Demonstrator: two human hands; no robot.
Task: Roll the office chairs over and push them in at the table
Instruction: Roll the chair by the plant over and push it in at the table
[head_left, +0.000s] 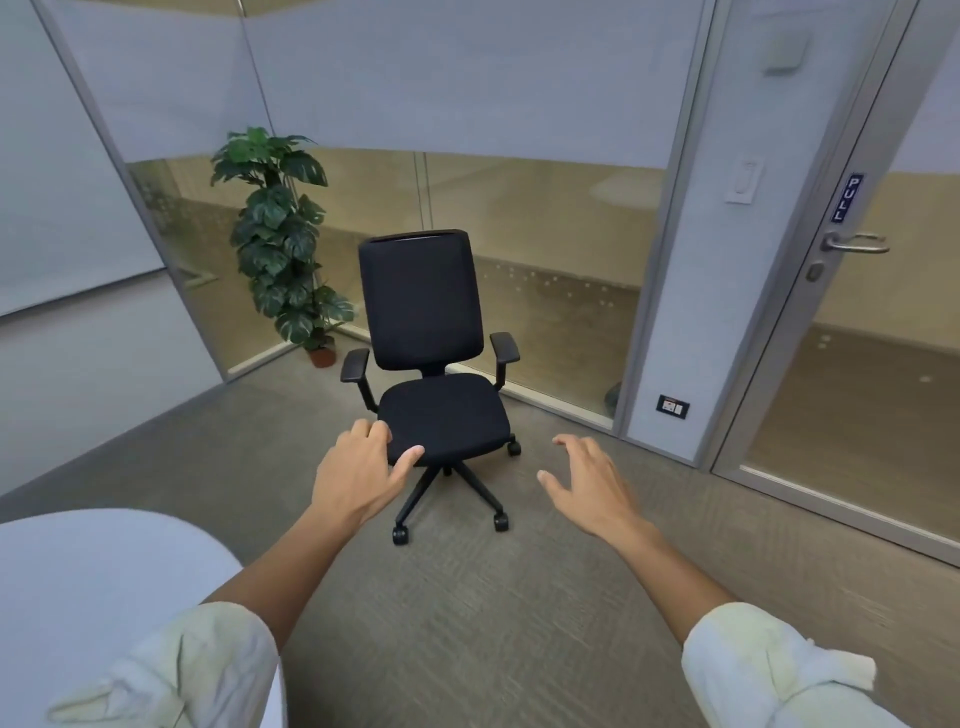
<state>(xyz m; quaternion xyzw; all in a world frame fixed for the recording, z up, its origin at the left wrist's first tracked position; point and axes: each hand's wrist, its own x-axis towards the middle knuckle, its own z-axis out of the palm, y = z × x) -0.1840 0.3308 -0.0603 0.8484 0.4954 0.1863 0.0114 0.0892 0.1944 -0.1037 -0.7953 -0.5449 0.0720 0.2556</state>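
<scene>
A black office chair (431, 364) stands alone at the centre of the frame on grey carpet, its seat facing the viewer and its back toward a glass wall. A white table (78, 582) shows only as a curved edge at lower left, well apart from the chair. Both arms reach forward from the bottom of the frame. The left hand (358, 473) is open with fingers spread; it overlaps the front of the seat, but whether it touches cannot be told. The right hand (587, 480) is open too, holding nothing, hanging in the air right of the chair. A potted plant (280, 244) stands in the corner, upper left. The task looks barely begun: this chair is not yet rolled over or pushed in.
</scene>
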